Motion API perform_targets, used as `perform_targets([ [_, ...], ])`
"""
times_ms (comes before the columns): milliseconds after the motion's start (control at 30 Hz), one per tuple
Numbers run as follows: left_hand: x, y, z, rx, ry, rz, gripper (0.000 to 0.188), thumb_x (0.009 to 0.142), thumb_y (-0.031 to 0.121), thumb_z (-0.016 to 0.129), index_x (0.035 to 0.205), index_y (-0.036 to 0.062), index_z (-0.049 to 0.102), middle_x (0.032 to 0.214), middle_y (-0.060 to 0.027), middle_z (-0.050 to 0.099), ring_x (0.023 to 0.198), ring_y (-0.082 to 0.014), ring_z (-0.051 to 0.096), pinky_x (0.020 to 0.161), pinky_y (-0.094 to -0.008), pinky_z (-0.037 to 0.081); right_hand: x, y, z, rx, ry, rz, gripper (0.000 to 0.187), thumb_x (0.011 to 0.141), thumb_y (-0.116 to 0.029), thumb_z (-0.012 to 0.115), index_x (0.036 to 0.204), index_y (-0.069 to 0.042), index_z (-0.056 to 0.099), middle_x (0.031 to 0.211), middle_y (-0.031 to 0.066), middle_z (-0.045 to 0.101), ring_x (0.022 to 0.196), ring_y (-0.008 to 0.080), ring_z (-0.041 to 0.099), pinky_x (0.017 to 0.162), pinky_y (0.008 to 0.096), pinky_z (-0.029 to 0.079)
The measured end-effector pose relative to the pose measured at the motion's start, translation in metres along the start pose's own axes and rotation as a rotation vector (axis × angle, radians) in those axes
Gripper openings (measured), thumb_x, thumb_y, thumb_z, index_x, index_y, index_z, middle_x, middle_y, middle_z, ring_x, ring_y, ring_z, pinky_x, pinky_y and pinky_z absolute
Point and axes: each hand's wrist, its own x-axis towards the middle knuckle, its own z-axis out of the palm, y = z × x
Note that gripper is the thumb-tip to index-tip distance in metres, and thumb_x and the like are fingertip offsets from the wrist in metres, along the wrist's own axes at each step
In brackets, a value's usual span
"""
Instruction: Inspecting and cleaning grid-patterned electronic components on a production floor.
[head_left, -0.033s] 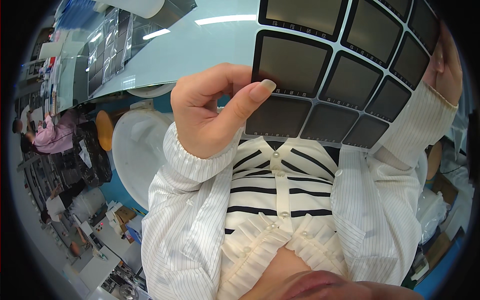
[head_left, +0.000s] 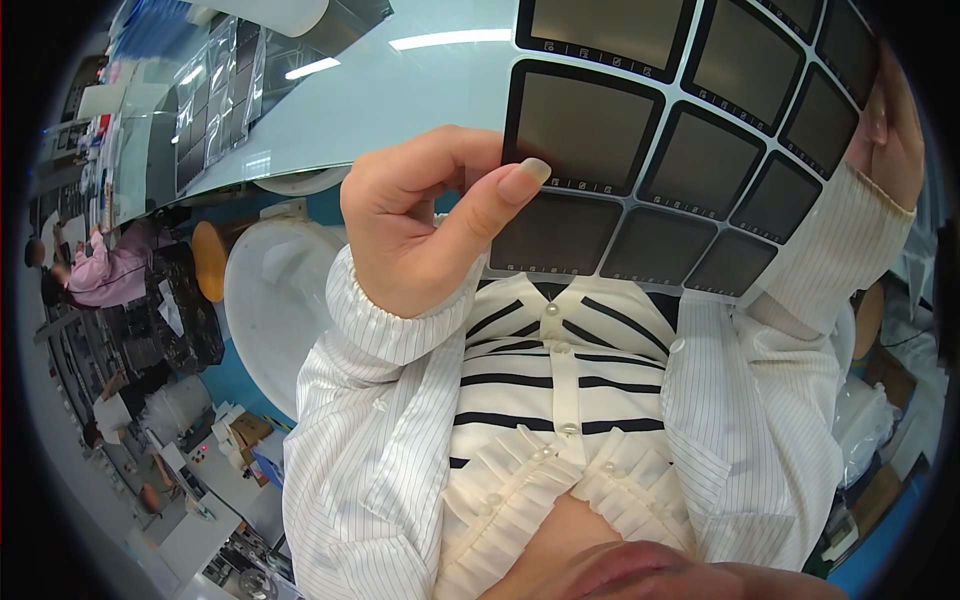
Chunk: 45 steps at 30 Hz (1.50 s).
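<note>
Head view shows a pale grey-blue table (head_left: 400,90) at the top, glossy, with two ceiling lights mirrored in it as bright strips. On its far left part some clear bags (head_left: 215,95) with dark squares inside lie flat. Below the table edge I see a white round stool (head_left: 265,310) and a small tan stool (head_left: 208,258) on a blue floor (head_left: 235,385). At the left rim of the room a person in a pink top (head_left: 110,272) sits at another bench, and lower there are cardboard boxes (head_left: 245,432) and white equipment. The wearer has a white pinstriped blouse (head_left: 400,450) over a black-striped front. Close before the chest the wearer holds up a sheet (head_left: 660,150), white with a grid of dark square panels framed in black. The left hand (head_left: 425,215) is pinched on the left edge of the sheet, the thumb pressed on the front of a panel and the fingers curled behind. The right hand (head_left: 890,135) is at the right edge of the sheet, mostly hidden behind it, so I cannot tell how its fingers stand.
</note>
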Motion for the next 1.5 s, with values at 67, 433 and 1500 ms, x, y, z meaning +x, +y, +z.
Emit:
perform_targets([
  [67,0.002,-0.003,0.000,-0.016,0.003,0.000,0.010,0.081,0.005,0.068,0.078,-0.0038,0.065,0.060,-0.0009,0.057,0.052,-0.0050,0.047,0.046,-0.0181,0.034,-0.004,0.010,-0.005,0.051,-0.051,0.075,0.032,0.096,-0.011,0.043,0.124,0.003,0.052,0.116,0.0131,0.061,0.071,0.0059,0.050,0.083,0.0124,0.040],
  [433,-0.013,-0.028,0.006,-0.768,-0.242,-0.042,0.022,0.091,0.003,0.051,0.112,-0.0031,0.053,0.106,-0.0097,0.061,0.082,-0.0106,0.056,0.074,-0.0223,0.045,-0.007,0.075,0.000,0.383,-0.382,0.459,0.037,0.096,-0.019,0.047,0.126,0.002,0.050,0.122,0.0092,0.057,0.101,0.0111,0.051,0.094,0.0194,0.038],
  [1500,-0.003,-0.006,0.009,-0.269,-0.055,0.019,0.010,0.082,0.006,0.067,0.084,-0.0028,0.064,0.065,-0.0020,0.060,0.054,-0.0042,0.048,0.051,-0.0175,0.036,0.011,0.023,0.026,0.465,-0.384,0.376,0.024,0.095,-0.021,0.048,0.108,-0.001,0.053,0.092,0.0054,0.049,0.085,0.0156,0.047,0.075,0.0244,0.038],
])
